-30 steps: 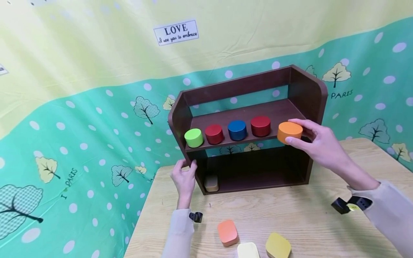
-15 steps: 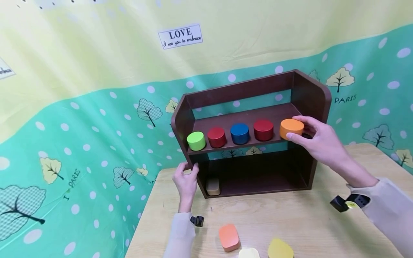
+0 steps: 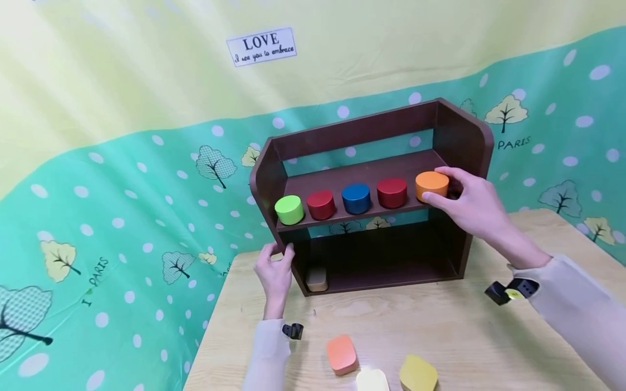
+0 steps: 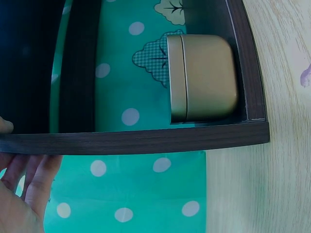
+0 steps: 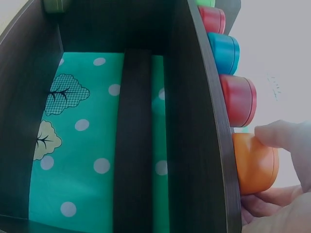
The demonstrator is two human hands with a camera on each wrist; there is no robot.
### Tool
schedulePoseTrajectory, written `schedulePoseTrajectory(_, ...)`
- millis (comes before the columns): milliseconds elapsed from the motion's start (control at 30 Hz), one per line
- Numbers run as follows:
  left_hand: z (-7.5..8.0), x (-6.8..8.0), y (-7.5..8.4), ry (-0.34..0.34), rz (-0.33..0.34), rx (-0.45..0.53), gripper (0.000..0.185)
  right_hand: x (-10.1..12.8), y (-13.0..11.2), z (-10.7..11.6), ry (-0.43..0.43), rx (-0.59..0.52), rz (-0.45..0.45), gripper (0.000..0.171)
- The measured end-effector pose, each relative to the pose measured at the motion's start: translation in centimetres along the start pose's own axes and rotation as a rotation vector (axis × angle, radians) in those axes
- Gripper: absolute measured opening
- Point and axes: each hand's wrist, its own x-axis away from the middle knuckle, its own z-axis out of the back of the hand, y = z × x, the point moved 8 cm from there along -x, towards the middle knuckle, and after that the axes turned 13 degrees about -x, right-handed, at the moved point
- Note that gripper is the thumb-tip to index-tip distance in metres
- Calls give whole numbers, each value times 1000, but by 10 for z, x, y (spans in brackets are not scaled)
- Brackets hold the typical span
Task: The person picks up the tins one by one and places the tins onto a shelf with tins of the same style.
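While the right hand [image 3: 469,203] pinches the orange round tin [image 3: 432,186] at the right end of the upper shelf [image 3: 371,168], centre frame, the left hand [image 3: 275,269] grips the rack's left wall. Advise seating it flat, clear of the neighbouring red tin [image 3: 392,192]. Upper shelf: five tins. Lower shelf: one tan tin [image 3: 317,278], far left.

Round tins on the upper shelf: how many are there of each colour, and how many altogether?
Green round tin: 1
Red round tins and: 2
Blue round tin: 1
Orange round tin, in the grip of the right hand: 1
Total: 5
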Motion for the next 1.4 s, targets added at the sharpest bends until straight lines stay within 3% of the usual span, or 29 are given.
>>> schedulePoseTrajectory(400, 0, -2, -1, -4, -18, 5, 4, -7, 0, -2, 37, 39, -27, 72)
schedulePoseTrajectory(733, 1, -2, -2, -1, -20, -2, 3, -6, -3, -5, 74, 42, 3, 73)
schedulePoseTrajectory(1067, 1, -1, -1, -5, -23, -7, 3, -3, -2, -6, 71, 56, 7, 86)
schedulePoseTrajectory(1400, 0, 0, -1, -13, 2, 20, 5, 8, -6, -5, 24, 24, -63, 101)
